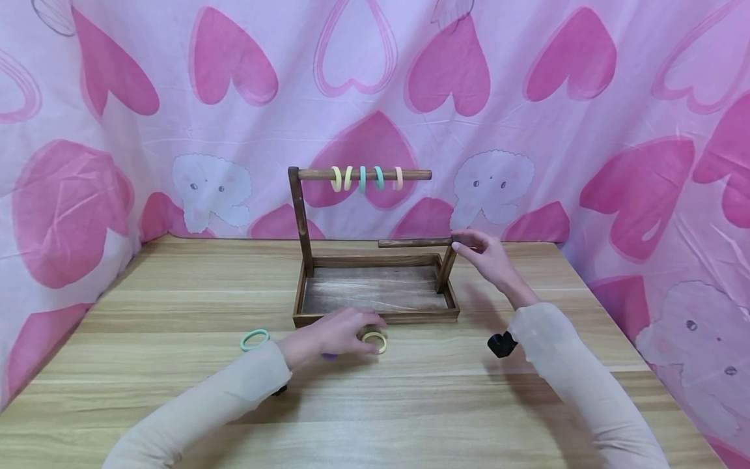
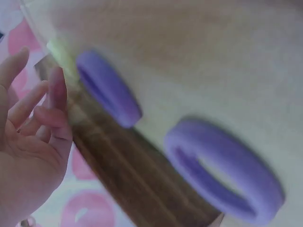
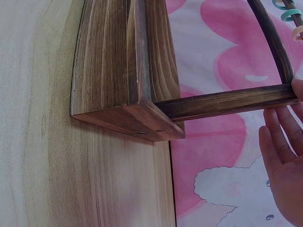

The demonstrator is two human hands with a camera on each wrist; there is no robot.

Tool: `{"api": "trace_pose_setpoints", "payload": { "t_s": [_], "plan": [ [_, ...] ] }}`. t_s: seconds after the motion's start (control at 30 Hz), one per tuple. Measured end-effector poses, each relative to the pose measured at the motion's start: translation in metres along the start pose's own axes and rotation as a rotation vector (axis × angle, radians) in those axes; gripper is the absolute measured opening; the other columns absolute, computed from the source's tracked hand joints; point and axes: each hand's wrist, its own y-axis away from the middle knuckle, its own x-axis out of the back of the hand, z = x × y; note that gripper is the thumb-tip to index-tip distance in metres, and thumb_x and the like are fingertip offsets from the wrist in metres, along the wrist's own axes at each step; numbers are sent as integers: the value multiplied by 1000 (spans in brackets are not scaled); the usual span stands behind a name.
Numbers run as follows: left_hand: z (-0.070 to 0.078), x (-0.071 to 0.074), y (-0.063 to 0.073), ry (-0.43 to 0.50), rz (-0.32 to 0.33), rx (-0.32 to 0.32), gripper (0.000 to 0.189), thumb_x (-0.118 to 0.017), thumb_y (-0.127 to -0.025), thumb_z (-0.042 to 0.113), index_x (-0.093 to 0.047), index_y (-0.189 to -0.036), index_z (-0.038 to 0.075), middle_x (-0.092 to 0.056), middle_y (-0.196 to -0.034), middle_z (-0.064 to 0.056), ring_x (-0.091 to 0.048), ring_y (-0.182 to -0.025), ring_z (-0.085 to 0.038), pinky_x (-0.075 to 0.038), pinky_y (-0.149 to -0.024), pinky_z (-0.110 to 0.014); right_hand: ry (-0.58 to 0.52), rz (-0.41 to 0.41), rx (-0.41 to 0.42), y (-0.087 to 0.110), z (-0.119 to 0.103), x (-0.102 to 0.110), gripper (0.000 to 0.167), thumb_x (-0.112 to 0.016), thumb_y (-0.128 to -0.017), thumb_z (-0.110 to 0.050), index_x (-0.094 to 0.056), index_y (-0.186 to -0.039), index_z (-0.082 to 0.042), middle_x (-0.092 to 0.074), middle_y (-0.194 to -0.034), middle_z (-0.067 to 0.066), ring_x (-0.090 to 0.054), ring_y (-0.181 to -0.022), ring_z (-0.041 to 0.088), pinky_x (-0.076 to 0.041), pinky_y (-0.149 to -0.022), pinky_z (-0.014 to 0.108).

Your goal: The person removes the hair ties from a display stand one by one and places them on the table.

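Observation:
My left hand [image 1: 346, 331] is just in front of a wooden stand [image 1: 375, 318], its spread thumb and fingers around a yellow ring [image 1: 383, 345]. In the left wrist view the fingers are loosely bent near that yellow ring [image 2: 61, 56]; whether they touch it cannot be told. Two purple rings, one nearer [image 2: 227, 170] and one farther [image 2: 109, 87], lie beside this hand. My right hand [image 1: 486, 257] pinches the top of the stand's short right post [image 3: 227, 105], where the lower rod [image 1: 413, 243] joins it.
The upper rod [image 1: 310, 174] on the tall left post [image 1: 300, 221] carries several yellow, green and pink rings [image 1: 362, 180]. A green ring [image 1: 242, 341] lies on the table [image 1: 176, 306] at left. Behind stands a pink heart-print curtain [image 1: 363, 39].

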Motion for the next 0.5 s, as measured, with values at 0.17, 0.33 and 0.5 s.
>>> {"api": "trace_pose_setpoints", "payload": {
  "t_s": [0.17,0.33,0.5],
  "plan": [
    [-2,15,3,-9,90,-25,40,-67,-78,29,-60,-110,6,-58,-92,-1,-52,-61,-5,-41,-53,-18,7,3,-3,0,0,0,32,-55,-87,-9,-53,-115,6,-55,-109,23,-53,-91,11,-43,-76,19],
    [-7,30,11,-115,237,-23,38,-68,-76,31,-61,-107,10,-57,-89,4,-51,-60,-3,-41,-53,-19,15,0,-12,0,-1,1,33,-55,-87,-10,-52,-116,7,-55,-109,22,-53,-91,13,-43,-76,19],
    [-17,44,23,-211,339,41,41,-69,-75,33,-60,-107,9,-58,-97,2,-52,-60,-3,-44,-55,-24,12,0,-17,0,-1,1,33,-55,-87,-10,-52,-116,7,-55,-109,22,-53,-91,12,-43,-76,19]
  ]
}}
